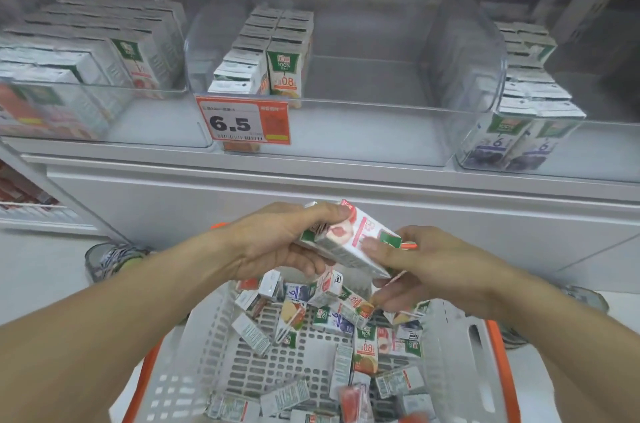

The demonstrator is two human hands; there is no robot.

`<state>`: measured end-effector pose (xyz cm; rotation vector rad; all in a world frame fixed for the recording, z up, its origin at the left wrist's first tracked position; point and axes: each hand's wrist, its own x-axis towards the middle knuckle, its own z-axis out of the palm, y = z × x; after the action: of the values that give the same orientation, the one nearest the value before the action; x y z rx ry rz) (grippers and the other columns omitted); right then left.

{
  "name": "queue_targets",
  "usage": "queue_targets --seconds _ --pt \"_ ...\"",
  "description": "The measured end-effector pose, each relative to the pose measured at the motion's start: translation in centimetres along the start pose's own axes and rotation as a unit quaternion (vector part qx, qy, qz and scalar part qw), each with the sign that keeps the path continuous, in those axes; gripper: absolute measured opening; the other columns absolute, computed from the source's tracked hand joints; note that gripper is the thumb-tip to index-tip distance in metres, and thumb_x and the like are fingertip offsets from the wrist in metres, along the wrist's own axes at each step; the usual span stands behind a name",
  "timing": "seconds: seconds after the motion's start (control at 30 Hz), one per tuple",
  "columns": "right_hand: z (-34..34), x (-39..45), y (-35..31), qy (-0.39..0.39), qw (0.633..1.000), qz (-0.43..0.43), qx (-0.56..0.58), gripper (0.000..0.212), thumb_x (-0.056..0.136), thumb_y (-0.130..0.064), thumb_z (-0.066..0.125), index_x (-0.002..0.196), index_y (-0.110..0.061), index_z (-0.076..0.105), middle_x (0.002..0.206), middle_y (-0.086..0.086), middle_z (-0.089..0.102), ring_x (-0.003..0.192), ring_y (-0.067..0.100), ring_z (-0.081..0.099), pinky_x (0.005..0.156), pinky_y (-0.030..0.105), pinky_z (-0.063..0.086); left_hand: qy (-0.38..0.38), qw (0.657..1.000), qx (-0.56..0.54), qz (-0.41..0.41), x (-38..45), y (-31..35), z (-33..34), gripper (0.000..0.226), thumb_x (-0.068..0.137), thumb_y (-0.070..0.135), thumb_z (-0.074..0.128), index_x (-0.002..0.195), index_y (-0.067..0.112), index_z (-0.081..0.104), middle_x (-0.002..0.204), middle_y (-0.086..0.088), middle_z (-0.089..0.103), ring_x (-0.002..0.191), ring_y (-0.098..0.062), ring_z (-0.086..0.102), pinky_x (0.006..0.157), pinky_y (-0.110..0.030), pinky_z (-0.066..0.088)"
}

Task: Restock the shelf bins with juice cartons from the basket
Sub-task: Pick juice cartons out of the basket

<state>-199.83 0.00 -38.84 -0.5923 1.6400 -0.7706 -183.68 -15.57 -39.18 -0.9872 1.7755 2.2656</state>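
Observation:
Over the basket [204,346] both my hands hold pink-and-white juice cartons [349,242] stacked together. My left hand [277,242] grips them from the left, thumb on top. My right hand [426,270] holds their right end from below, fingers curled round them. The white basket with an orange rim holds several loose cartons [346,318] of mixed kinds. On the shelf stand three clear bins: the left bin [152,111] is full of pink cartons, the middle bin [381,132] has two rows of orange cartons [270,55] at its left, and the right bin [485,149] holds purple cartons.
A price tag [242,119] reading 6.5 hangs on the middle bin's front. The white shelf edge [311,180] runs below the bins. My shoes [110,260] stand on the pale floor beside the basket. Another shelf unit shows at far left.

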Motion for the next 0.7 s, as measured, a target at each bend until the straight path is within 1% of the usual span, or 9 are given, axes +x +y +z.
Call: queue_targets --seconds 0.07,0.13,0.2,0.27,0.33,0.43,0.53,0.63,0.7 --pt "-0.3 -0.1 0.4 0.002 0.998 -0.013 0.067 0.068 0.067 -0.037 0.083 0.121 -0.006 0.055 0.099 0.023 0.074 0.089 0.035 0.074 0.086 0.048 0.059 -0.022 1.000 0.005 -0.002 -0.1 0.3 0.1 0.049 0.075 0.044 0.071 0.104 0.004 0.070 0.089 -0.014 0.070 0.065 -0.015 0.063 0.062 -0.022 0.057" --pt "-0.5 -0.1 0.9 0.027 0.994 -0.042 0.094 0.067 0.062 -0.029 0.085 0.118 -0.005 0.057 0.103 0.026 0.071 0.089 0.037 0.074 0.085 0.051 0.060 -0.051 0.999 -0.007 -0.006 -0.2 0.4 -0.3 0.039 0.078 0.033 0.067 0.105 0.005 0.066 0.088 -0.006 0.073 0.071 -0.012 0.068 0.070 -0.021 0.058" --pt "-0.7 -0.3 0.9 0.062 0.988 -0.088 0.109 0.060 0.059 -0.018 0.087 0.112 -0.007 0.060 0.108 0.026 0.069 0.088 0.038 0.074 0.079 0.047 0.062 -0.068 0.997 -0.018 -0.016 -0.3 0.6 -0.8 0.032 0.078 0.022 0.066 0.106 0.005 0.063 0.091 -0.004 0.075 0.077 -0.012 0.071 0.073 -0.020 0.059" --pt "-1.3 -0.5 0.8 0.102 0.975 -0.164 0.109 0.054 0.060 -0.011 0.087 0.109 -0.009 0.064 0.110 0.023 0.067 0.089 0.038 0.073 0.074 0.045 0.063 -0.069 0.997 0.003 -0.028 -0.5 0.9 -1.3 0.033 0.079 0.018 0.067 0.108 0.003 0.062 0.097 -0.007 0.075 0.080 -0.014 0.072 0.074 -0.021 0.059" --pt "-2.2 -0.7 0.4 0.123 0.960 -0.241 0.077 0.053 0.061 -0.010 0.087 0.110 -0.011 0.068 0.110 0.021 0.064 0.092 0.037 0.072 0.075 0.044 0.063 -0.056 0.997 0.039 -0.041 -0.7 1.2 -1.8 0.035 0.081 0.020 0.069 0.110 0.001 0.062 0.099 -0.010 0.075 0.074 -0.015 0.071 0.072 -0.020 0.060" --pt "-3.4 -1.3 -0.5 0.124 0.943 -0.308 -0.006 0.064 0.054 -0.015 0.090 0.115 -0.021 0.070 0.098 0.003 0.065 0.092 0.027 0.069 0.080 0.043 0.062 -0.037 0.996 0.069 -0.043 -1.0 1.3 -2.5 0.039 0.081 0.023 0.072 0.112 0.002 0.061 0.098 -0.013 0.075 0.072 -0.018 0.069 0.070 -0.021 0.060" --pt "-3.1 -1.5 -1.3 0.100 0.939 -0.327 -0.029 0.077 0.048 -0.011 0.091 0.120 -0.022 0.064 0.096 0.001 0.066 0.088 0.017 0.066 0.077 0.046 0.061 -0.012 0.997 0.063 -0.031 -1.1 1.2 -2.4 0.048 0.079 0.027 0.072 0.116 0.000 0.058 0.096 -0.013 0.074 0.070 -0.018 0.069 0.064 -0.021 0.059" --pt "-1.6 -1.0 -1.6 0.081 0.938 -0.333 -0.038 0.079 0.046 -0.012 0.092 0.119 -0.023 0.064 0.101 0.002 0.071 0.093 0.022 0.068 0.078 0.046 0.060 -0.021 0.998 0.063 -0.010 -1.1 1.0 -1.0 0.041 0.081 0.033 0.067 0.108 0.002 0.063 0.093 -0.008 0.075 0.068 -0.017 0.067 0.053 -0.018 0.053" --pt "-0.8 -0.6 -1.7 0.074 0.940 -0.330 -0.045 0.079 0.047 -0.014 0.092 0.120 -0.025 0.063 0.106 0.001 0.073 0.097 0.027 0.068 0.083 0.046 0.059 -0.022 0.998 0.062 0.006 -1.1 0.8 0.2 0.037 0.084 0.040 0.060 0.101 0.007 0.067 0.093 -0.011 0.075 0.066 -0.017 0.063 0.049 -0.018 0.048"
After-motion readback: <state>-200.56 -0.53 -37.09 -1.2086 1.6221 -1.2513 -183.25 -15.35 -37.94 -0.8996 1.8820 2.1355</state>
